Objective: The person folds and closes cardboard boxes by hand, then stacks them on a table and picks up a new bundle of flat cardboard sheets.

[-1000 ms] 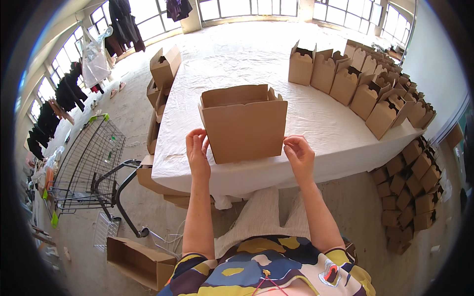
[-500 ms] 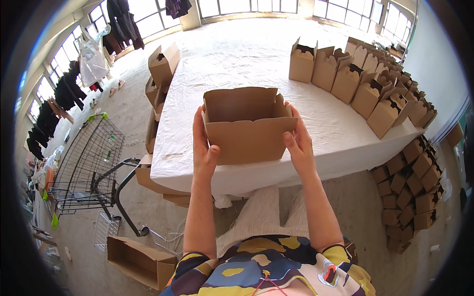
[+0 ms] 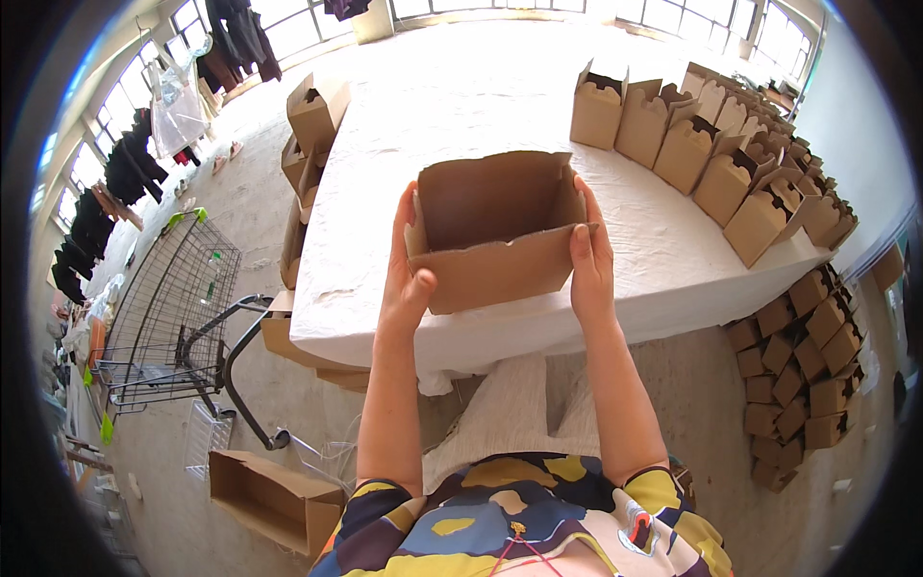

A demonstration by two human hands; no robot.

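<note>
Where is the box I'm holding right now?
In the head view, the open box is near the centre, between your left hand and right hand, toward the near edge of the white-covered table.

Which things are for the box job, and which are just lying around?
Likely for the job:
- open cardboard box, held between the left hand and right hand
- white-covered table
- probably the rows of cardboard boxes on its right side

Seemingly just about:
- wire shopping cart
- dark hanging clothes
</note>
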